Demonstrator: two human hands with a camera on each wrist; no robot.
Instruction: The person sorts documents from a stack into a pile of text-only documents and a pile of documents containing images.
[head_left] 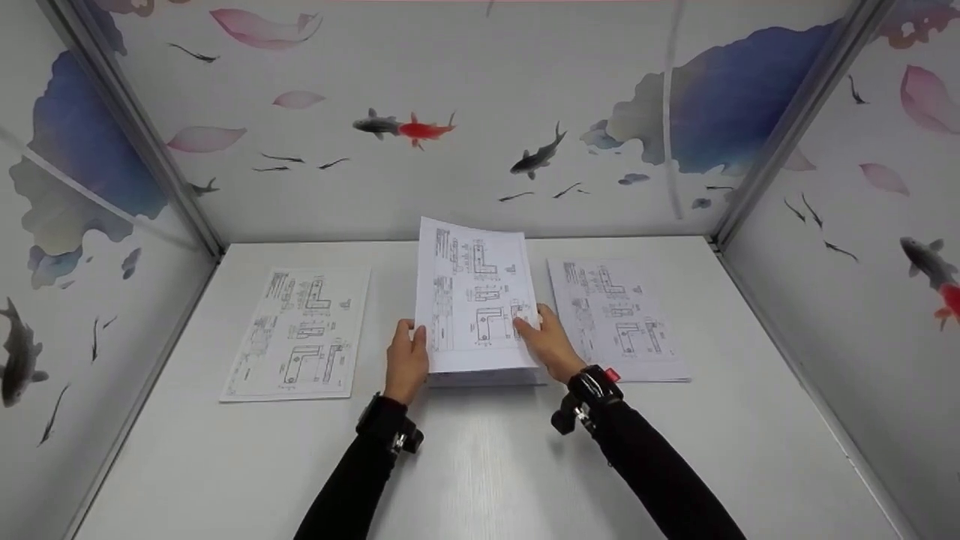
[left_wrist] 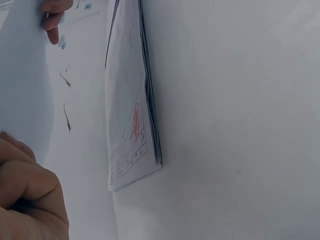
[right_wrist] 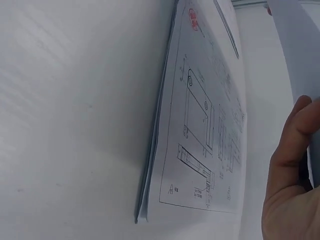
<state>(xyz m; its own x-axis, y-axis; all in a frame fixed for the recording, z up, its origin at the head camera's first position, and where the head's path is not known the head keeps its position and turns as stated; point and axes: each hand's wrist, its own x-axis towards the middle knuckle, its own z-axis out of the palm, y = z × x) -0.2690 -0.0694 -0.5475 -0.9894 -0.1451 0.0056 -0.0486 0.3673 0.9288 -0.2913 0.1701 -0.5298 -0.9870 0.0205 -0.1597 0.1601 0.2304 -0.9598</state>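
A white paper with printed technical drawings [head_left: 457, 300] is held up at the middle of the table; whether it is one sheet or several I cannot tell. My left hand [head_left: 406, 364] grips its left edge, thumb at the front. At the lower right edge my right hand [head_left: 553, 346] pinches it, thumb over the drawing. Below the raised paper lies a stack of drawing sheets [head_left: 487, 379], mostly hidden in the head view. Both wrist views show that stack lower down, apart from the hands, with a red mark on its top sheet [right_wrist: 200, 125].
Another pile of drawing sheets [head_left: 251, 375] lies to the left on the white table [head_left: 480, 465]. A third pile [head_left: 660, 367] lies to the right, close to the right hand. Walls printed with fish and petals [head_left: 465, 195] enclose the table at the back and both sides.
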